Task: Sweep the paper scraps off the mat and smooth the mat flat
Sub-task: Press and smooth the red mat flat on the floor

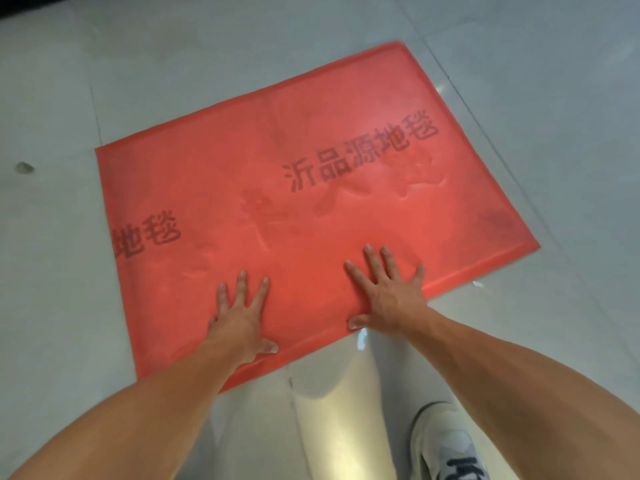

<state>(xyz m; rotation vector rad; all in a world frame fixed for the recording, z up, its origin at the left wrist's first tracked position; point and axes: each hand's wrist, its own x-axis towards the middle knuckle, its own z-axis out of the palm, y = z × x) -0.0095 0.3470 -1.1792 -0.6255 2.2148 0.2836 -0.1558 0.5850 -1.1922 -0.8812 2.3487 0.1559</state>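
Observation:
A red mat with dark printed characters lies on the grey tiled floor, turned at an angle. Both palms rest flat on its near edge with fingers spread. My left hand presses near the near-left part of the edge, my right hand near the middle-right. Shallow wrinkles show in the mat's centre. A small white paper scrap lies on the floor just off the mat's near-right edge, and another pale scrap sits by my right thumb on the floor. I see no scraps on the mat surface.
A white shoe stands on the floor at the bottom right, below my right forearm. A dark spot marks the floor at the far left. Glossy grey tiles surround the mat on all sides.

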